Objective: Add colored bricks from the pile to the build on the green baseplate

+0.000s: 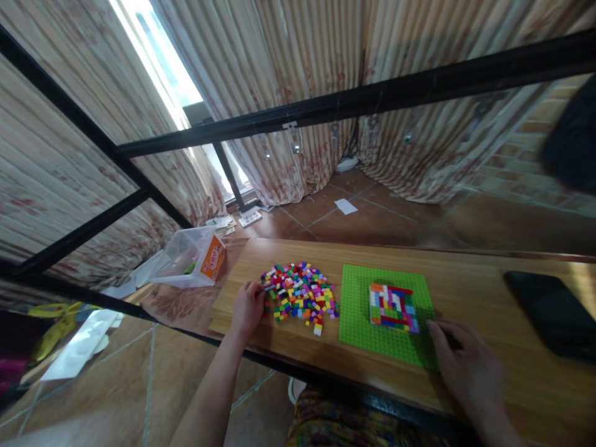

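My left hand (249, 305) is at the left edge of a pile of small multicoloured toy bricks (302, 293). Its fingertips are pinched on a small greyish-blue brick (269, 288). Right of the pile lies a green studded baseplate (356, 335). A roughly square block of bricks (395, 308) in many colours is built on it, with red bricks along parts of its top. Beside the plate's right edge, my right hand (468, 363) has its fingers curled, and the fingertips touch that edge. Its palm side is partly hidden.
A dark phone-like slab (552, 310) lies at the right of the wooden table (298, 354). Left of the table stands a clear plastic box (186, 254) with an orange label. A black metal frame (321, 112) runs before the curtains. White paper (345, 206) lies on the floor.
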Motion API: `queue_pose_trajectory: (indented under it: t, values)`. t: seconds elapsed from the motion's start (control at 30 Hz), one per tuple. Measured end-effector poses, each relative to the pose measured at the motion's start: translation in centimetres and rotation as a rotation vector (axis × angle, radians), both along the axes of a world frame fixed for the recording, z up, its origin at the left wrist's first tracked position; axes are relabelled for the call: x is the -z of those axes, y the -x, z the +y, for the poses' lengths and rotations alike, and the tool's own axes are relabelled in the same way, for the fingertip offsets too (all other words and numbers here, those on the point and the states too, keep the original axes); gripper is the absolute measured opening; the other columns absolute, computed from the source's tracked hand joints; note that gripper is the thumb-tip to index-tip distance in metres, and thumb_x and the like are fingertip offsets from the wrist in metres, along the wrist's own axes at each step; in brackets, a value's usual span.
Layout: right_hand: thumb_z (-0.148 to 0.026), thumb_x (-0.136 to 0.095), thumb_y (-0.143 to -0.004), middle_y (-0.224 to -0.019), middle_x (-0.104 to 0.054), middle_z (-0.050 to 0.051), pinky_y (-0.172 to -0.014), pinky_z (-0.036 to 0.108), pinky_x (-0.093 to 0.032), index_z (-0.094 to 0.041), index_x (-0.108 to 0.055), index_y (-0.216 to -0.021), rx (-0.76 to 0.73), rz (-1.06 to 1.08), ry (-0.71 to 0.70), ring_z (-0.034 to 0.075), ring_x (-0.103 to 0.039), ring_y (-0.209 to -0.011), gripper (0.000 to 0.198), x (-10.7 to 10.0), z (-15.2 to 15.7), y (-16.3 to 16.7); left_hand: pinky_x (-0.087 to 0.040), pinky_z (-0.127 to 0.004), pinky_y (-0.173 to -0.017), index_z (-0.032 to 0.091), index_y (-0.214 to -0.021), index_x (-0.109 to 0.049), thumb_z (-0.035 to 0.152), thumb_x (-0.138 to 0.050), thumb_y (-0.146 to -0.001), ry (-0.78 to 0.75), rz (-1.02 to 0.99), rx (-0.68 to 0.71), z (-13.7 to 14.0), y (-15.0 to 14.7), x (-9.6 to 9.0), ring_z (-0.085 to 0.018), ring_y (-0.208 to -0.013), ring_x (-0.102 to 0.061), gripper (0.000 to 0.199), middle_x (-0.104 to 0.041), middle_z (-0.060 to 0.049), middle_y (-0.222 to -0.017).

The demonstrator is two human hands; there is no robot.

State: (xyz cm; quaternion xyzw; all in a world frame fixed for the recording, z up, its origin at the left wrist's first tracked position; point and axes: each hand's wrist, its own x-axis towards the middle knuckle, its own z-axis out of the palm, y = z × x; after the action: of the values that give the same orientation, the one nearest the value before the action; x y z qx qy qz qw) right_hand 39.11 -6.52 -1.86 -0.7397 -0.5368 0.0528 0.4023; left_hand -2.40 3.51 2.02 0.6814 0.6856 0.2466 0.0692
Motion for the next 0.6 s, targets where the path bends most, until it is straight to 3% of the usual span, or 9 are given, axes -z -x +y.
queue_pose_trajectory:
  t: [0.23,0.33,0.47,0.6]
  values:
    - [-0.050,-0.050,-0.090,-0.088,-0.068,0.008,-0.073,0.034,-0.050,-0.019,-0.067,-0.079,-0.013,0.025,-0.073,0.022,-0.065,-0.081,0.036,-0.5,0.4,0.5,-0.051,-0.031,-0.066,0.018,-0.087,-0.062,0.036,-0.053,-0.082,0.042,-0.205,-0.043,-1.0,1.2,-0.8,-0.021,-0.071,-0.065,0.021,-0.069,-0.006,-0.078]
    - [-0.046,-0.052,-0.091,-0.089,-0.068,0.008,-0.074,0.033,-0.051,-0.020,-0.066,-0.079,-0.019,0.046,-0.086,0.021,-0.064,-0.083,0.032,-0.6,0.5,0.6,-0.052,-0.030,-0.064,0.017,-0.088,-0.064,0.046,-0.056,-0.081,0.006,-0.331,-0.036,-1.5,0.2,-1.5,-0.020,-0.070,-0.066,0.031,-0.071,-0.006,-0.078]
    - [-0.042,-0.052,-0.091,-0.089,-0.068,0.007,-0.078,0.034,-0.050,-0.020,-0.066,-0.080,-0.029,0.069,-0.093,0.020,-0.064,-0.085,0.028,-0.7,0.4,0.8,-0.055,-0.030,-0.071,0.017,-0.095,-0.067,0.046,-0.059,-0.082,0.040,-0.456,0.098,-2.6,-4.5,-2.4,-0.020,-0.078,-0.068,0.033,-0.073,-0.006,-0.087]
    - [-0.039,-0.053,-0.091,-0.089,-0.068,0.007,-0.079,0.035,-0.050,-0.020,-0.066,-0.080,-0.034,0.085,-0.110,0.020,-0.064,-0.084,0.026,-1.0,0.5,1.0,-0.054,-0.029,-0.079,0.020,-0.095,-0.068,0.034,-0.054,-0.088,0.084,-0.460,0.352,-3.9,-10.9,-2.7,-0.018,-0.086,-0.067,0.021,-0.073,-0.004,-0.094]
